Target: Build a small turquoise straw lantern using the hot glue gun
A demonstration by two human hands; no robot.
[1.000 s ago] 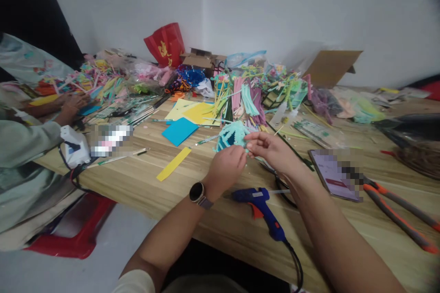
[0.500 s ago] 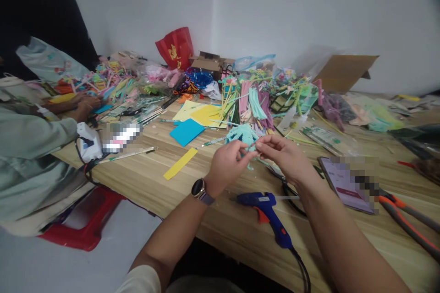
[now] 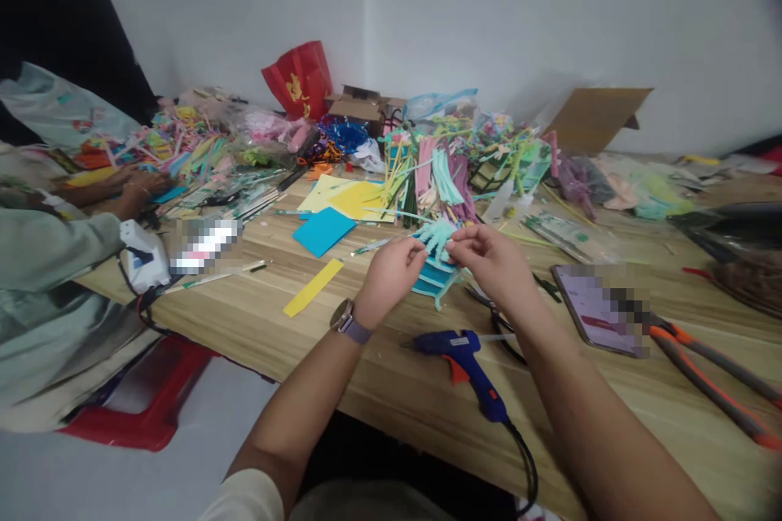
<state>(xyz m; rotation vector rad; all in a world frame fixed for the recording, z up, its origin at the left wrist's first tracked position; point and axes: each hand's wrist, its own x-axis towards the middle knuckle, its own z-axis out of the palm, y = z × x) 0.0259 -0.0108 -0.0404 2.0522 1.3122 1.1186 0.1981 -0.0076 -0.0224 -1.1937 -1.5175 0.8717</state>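
Observation:
A mint-green craft piece made of fuzzy pipe cleaners [image 3: 436, 239], with blue panels [image 3: 432, 278] under its top, is between my hands near the middle of the table. My right hand [image 3: 494, 262] pinches the fuzzy mint part from the right with thumb and forefinger. On the other side, my left hand [image 3: 391, 277] is closed, its fingertips at the left edge of the piece; what sits between them is too small to make out. Below my hands lies a blue hot glue gun [image 3: 463, 346] with an orange trigger, nozzle toward the left.
Blue card [image 3: 323, 231] and a yellow strip [image 3: 314, 287] lie left of my hands. A phone [image 3: 595, 309] and orange-handled pliers [image 3: 702, 374] are on the right. Bundled pipe cleaners [image 3: 443, 175] heap up behind. At far left, a co-worker's hands [image 3: 138, 187] work.
My fingers have moved apart a little, and the blue panels of the mint piece now show below its top. The whole view has shifted slightly.

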